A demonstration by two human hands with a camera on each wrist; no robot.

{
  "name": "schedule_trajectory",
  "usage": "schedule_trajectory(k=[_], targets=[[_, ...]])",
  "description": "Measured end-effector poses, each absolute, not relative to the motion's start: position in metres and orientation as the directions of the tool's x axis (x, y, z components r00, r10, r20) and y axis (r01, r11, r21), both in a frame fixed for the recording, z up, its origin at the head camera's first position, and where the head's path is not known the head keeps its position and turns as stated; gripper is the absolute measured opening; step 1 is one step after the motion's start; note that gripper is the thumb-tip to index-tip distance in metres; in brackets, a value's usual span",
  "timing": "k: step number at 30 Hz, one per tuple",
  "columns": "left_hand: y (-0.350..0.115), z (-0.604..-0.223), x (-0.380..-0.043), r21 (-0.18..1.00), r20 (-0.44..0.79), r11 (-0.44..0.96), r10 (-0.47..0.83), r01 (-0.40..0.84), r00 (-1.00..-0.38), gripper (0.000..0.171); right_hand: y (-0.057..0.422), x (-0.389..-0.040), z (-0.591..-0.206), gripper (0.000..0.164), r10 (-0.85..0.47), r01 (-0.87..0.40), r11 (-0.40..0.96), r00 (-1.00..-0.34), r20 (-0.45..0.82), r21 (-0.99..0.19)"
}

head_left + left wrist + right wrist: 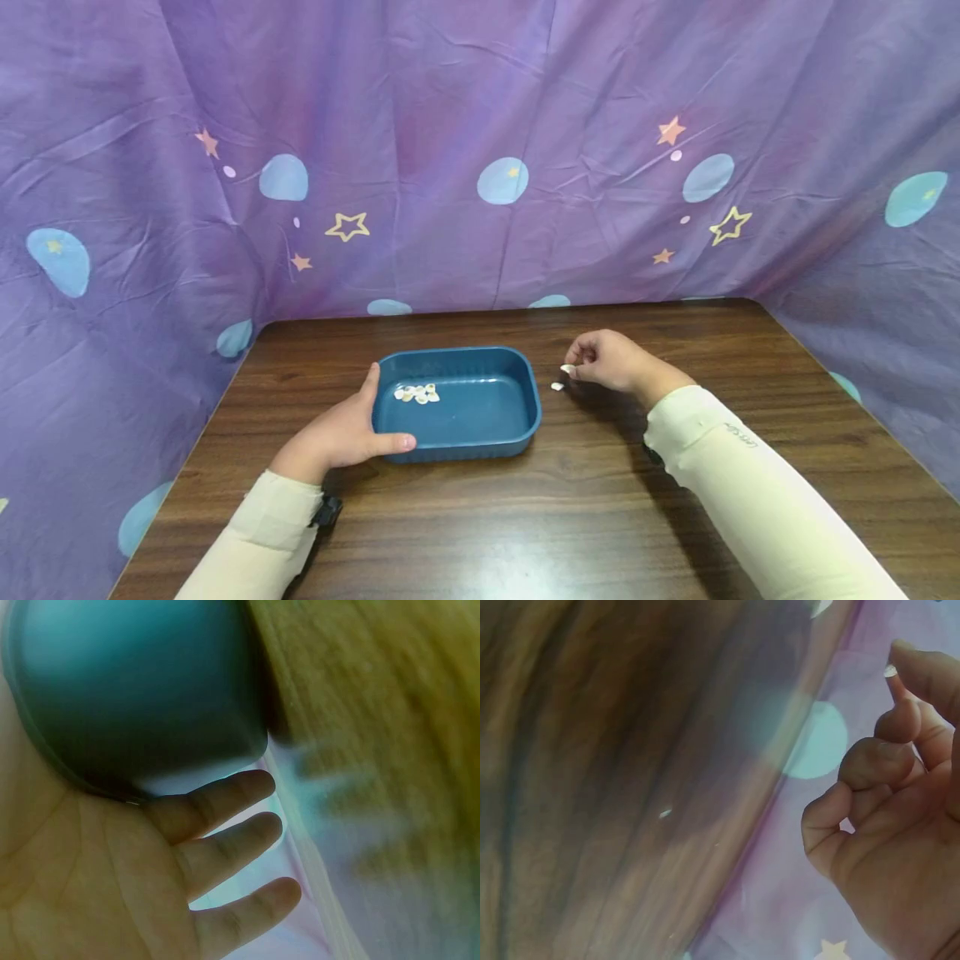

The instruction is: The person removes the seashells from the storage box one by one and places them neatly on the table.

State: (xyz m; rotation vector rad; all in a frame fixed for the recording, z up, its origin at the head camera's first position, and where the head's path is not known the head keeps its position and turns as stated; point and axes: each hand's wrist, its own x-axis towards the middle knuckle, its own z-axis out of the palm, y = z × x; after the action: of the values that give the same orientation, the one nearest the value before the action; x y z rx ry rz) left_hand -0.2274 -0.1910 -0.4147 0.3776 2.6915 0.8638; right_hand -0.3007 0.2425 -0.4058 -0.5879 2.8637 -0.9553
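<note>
A blue rectangular tray [457,433] stands on the wooden table in the head view. Several small white shell-like pieces [417,393] lie grouped in its left part. My left hand [345,429] rests against the tray's left end, thumb along the near rim. In the left wrist view, three of its fingers [232,844] extend straight beside the tray wall [150,697]. Right of the tray, my right hand [615,362] pinches one white shell-like piece [567,368] between thumb and index finger, just above the table. A similar piece [557,386] lies on the wood below it.
The brown wood-grain table [480,517] runs up to a purple curtain [450,108] printed with stars and blue blobs, which hangs behind and at both sides. Light-coloured sleeves [757,475] cover both forearms.
</note>
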Motion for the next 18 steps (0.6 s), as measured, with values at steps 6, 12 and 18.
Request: schedule_trajectory(k=[6, 12, 18], targets=[[-0.19, -0.414, -0.226, 0.599, -0.198, 0.786, 0.329, 0.152, -0.923, 0.138, 0.248, -0.302, -0.413, 0.009, -0.404, -0.333, 0.757, -0.915, -0.002, -0.562], [-0.189, -0.412, -0.225, 0.6, -0.208, 0.787, 0.33, 0.147, -0.921, 0.138, 0.249, -0.302, -0.416, 0.011, -0.397, -0.312, 0.781, -0.917, -0.045, -0.541], [-0.189, -0.412, -0.225, 0.596, -0.211, 0.79, 0.326, 0.143, -0.921, 0.139, 0.248, -0.302, -0.419, 0.011, -0.379, -0.285, 0.802, -0.922, -0.077, -0.524]])
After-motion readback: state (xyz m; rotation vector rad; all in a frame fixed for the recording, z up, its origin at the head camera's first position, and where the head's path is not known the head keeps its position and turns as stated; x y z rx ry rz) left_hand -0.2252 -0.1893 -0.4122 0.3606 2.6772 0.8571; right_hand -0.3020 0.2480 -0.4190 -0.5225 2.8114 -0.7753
